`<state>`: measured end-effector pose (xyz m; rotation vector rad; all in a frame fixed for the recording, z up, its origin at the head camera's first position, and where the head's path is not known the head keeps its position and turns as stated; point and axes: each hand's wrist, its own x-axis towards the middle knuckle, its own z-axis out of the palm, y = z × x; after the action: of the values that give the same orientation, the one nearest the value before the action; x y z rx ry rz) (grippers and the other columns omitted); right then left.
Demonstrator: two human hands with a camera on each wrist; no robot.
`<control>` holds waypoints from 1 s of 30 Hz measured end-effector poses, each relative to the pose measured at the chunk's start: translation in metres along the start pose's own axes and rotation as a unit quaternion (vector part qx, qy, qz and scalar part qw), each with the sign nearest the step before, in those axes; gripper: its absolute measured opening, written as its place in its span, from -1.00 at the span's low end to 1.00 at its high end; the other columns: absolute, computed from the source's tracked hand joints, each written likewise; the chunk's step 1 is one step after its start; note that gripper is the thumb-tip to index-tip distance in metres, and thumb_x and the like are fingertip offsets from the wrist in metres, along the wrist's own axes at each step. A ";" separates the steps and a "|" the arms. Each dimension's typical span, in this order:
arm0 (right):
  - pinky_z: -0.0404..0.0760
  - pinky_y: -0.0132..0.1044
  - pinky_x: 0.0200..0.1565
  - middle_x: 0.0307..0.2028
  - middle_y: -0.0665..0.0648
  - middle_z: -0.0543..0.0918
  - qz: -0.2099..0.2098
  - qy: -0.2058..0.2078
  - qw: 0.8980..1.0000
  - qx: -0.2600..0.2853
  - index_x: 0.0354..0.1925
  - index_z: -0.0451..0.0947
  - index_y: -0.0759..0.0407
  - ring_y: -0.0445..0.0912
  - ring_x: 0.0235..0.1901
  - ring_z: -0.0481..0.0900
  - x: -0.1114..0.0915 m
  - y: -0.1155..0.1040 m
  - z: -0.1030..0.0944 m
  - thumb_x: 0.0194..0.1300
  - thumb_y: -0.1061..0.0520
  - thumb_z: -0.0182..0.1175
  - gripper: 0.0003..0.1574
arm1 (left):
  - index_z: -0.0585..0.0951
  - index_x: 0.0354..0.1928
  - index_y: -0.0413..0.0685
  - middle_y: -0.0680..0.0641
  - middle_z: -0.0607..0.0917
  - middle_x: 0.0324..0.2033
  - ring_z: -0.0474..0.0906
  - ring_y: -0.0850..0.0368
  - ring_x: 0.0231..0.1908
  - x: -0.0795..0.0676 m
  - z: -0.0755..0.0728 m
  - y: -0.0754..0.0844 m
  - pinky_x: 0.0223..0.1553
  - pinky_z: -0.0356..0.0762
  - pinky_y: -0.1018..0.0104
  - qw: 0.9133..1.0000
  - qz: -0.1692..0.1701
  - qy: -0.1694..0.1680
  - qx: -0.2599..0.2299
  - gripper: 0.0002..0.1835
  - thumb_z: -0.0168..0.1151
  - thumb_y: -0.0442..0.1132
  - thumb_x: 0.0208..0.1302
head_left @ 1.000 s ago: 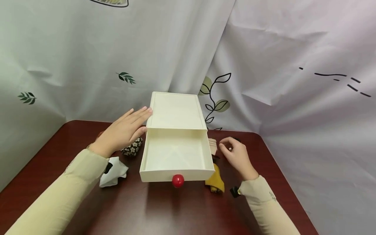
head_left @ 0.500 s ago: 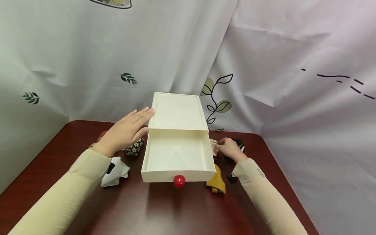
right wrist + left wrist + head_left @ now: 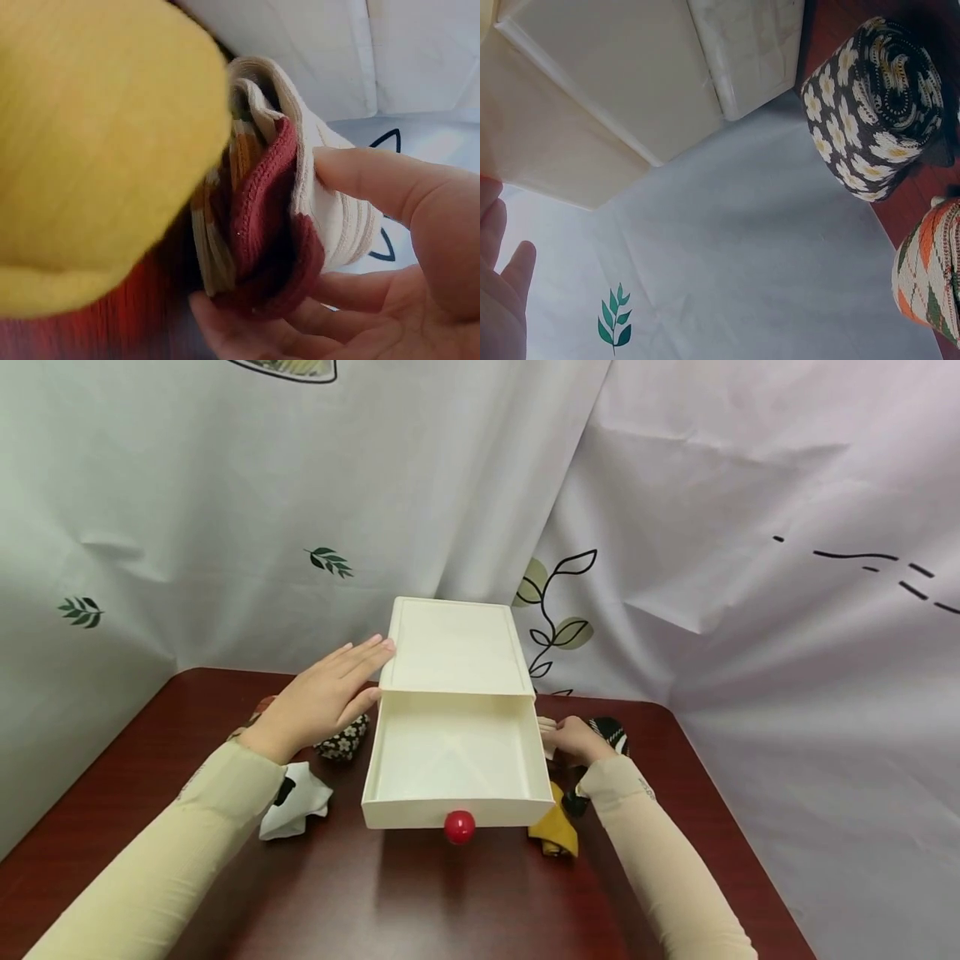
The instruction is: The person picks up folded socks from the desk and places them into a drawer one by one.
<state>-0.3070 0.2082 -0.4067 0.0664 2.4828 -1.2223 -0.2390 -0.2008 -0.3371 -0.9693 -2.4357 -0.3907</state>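
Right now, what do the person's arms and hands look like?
The left sleeve is long and pale yellow, the right sleeve creamy beige, with a small, unreadable marking near its cuff. The left hand and right hand are bare.

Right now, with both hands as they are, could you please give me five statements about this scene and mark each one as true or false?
1. The right hand holds the cream and maroon bundle. True.
2. The drawer is fully closed. False: it is pulled out of the white box.
3. The left hand is inside the drawer. False: it is outside, at the left side of the white box.
4. The drawer has a red knob on its front. True.
5. The yellow bundle is on top of the white box. False: it is on the table.
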 end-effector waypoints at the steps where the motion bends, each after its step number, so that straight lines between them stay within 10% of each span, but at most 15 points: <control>1: 0.52 -0.33 -0.59 -0.71 0.03 0.42 0.006 -0.004 1.000 0.018 -0.67 0.38 0.14 -0.16 -0.70 0.42 0.001 0.000 0.000 0.29 0.04 0.34 -0.51 | 0.28 0.51 -0.22 -0.21 0.34 0.47 0.21 -0.14 0.48 0.000 0.000 0.000 0.53 0.03 -0.02 1.000 0.000 0.000 -0.001 -0.39 0.07 -0.11 0.56; 15: 0.56 -0.33 -0.51 -0.72 0.04 0.47 0.041 -0.023 0.989 0.138 -0.69 0.56 0.20 -0.16 -0.67 0.42 0.007 0.008 0.001 0.22 0.17 0.36 -0.61 | 0.29 0.51 -0.18 -0.18 0.35 0.47 0.19 -0.10 0.49 0.000 -0.004 -0.001 0.53 0.03 -0.02 1.000 -0.003 -0.012 0.008 -0.39 0.07 -0.07 0.55; 30: 0.53 -0.36 -0.52 -0.71 0.00 0.53 0.025 0.051 0.989 0.134 -0.65 0.57 0.17 -0.19 -0.68 0.46 -0.003 0.013 0.005 0.16 0.00 0.47 -0.58 | 0.26 0.53 -0.18 -0.18 0.35 0.47 0.20 -0.09 0.49 0.003 -0.010 -0.001 0.56 -0.13 0.01 0.999 0.001 -0.039 0.033 -0.36 0.06 -0.04 0.56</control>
<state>-0.3000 0.2129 -0.4185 0.2660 2.3669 -1.5593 -0.2381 -0.2038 -0.3277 -0.9749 -2.5005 -0.2753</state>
